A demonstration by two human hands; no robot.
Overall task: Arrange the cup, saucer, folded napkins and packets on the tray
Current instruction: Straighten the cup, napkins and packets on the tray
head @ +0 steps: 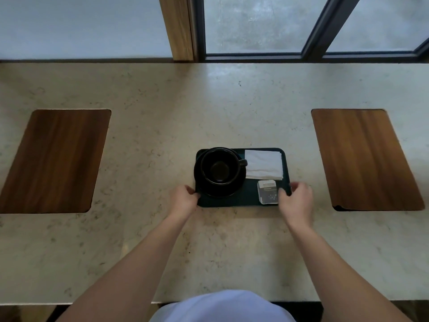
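Gripping dark green tray (241,201) at both short ends: left hand (183,199) curled on near-left corner, fingertips on the rim beside the saucer; right hand (296,201) curled on near-right corner, thumb over the rim next to the packets, fingers wrapped around the outer edge. Both hands closed on the tray, not on any item. Cannot tell whether tray is lifted or flat on the counter; looks flat.

Tray sitting on pale stone counter (209,108), roughly centred, long side across the view.

On tray:
- black saucer (236,182) on left half, its left edge overhanging the tray rim slightly
- black cup (219,165) upright on saucer, empty, handle pointing right toward the napkins
- folded white napkins (263,164) stacked in far-right area, left edge just beside the cup handle
- packets (267,191) in near-right area, just below the napkins, pale with small print, unreadable; count probably two or more stacked, not sure

Two wooden placemats flat on the counter, well apart from the tray: left placemat (55,159), right placemat (364,159). Window frame (313,31) and wooden post (178,26) behind the counter's far edge. Bare forearms reaching in from below, light blue garment (222,305) at bottom edge
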